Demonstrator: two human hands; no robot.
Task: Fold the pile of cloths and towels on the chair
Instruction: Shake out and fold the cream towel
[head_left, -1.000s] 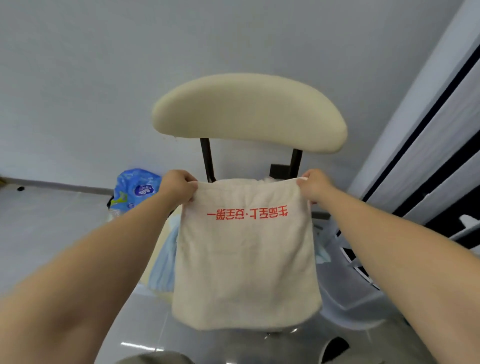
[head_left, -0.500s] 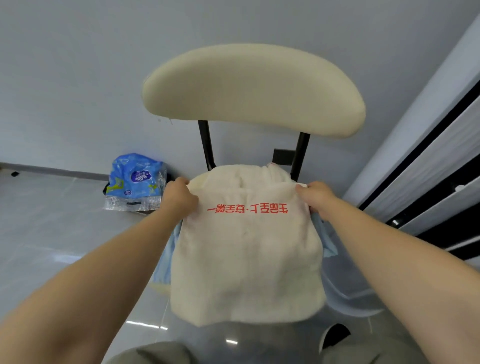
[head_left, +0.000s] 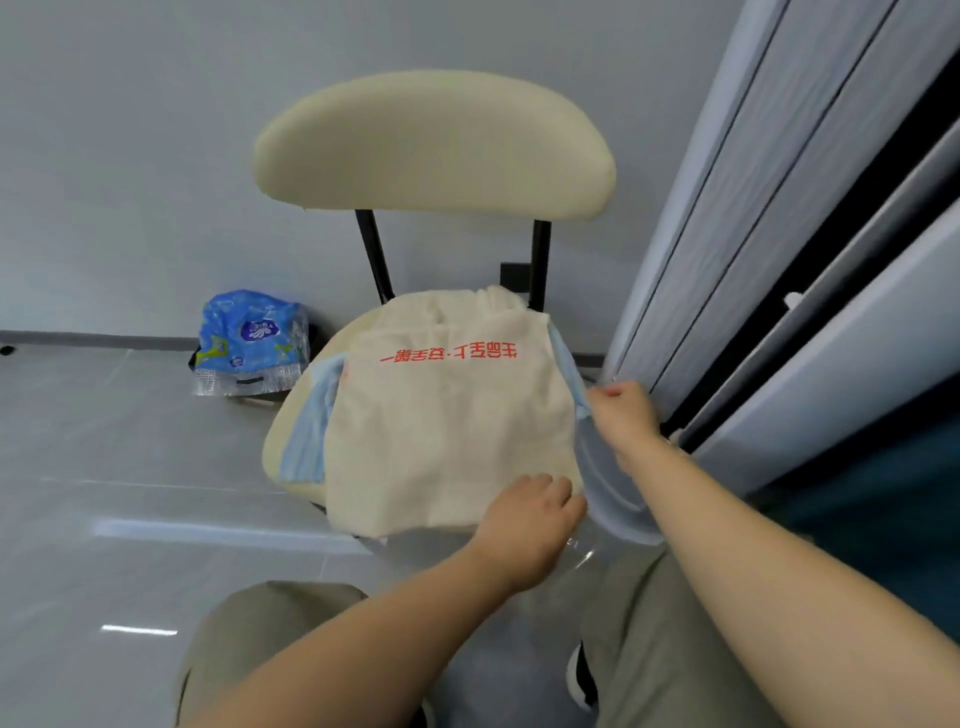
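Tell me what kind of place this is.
Probably a room in a home, though not certain: a padded chair holding a cream towel over a blue cloth, a blue plastic-wrapped pack on the glossy tiled floor, and sliding panels on the right.

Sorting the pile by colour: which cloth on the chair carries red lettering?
The cream towel spread flat on top; the light blue cloth beneath it, peeking out at both sides, shows no print.

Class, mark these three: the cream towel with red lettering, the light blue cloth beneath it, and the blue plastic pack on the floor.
cream towel (head_left: 447, 431): head view, middle of its upper face.
light blue cloth (head_left: 310, 415): head view, strip showing left of the towel.
blue plastic pack (head_left: 249, 338): head view, its printed front.
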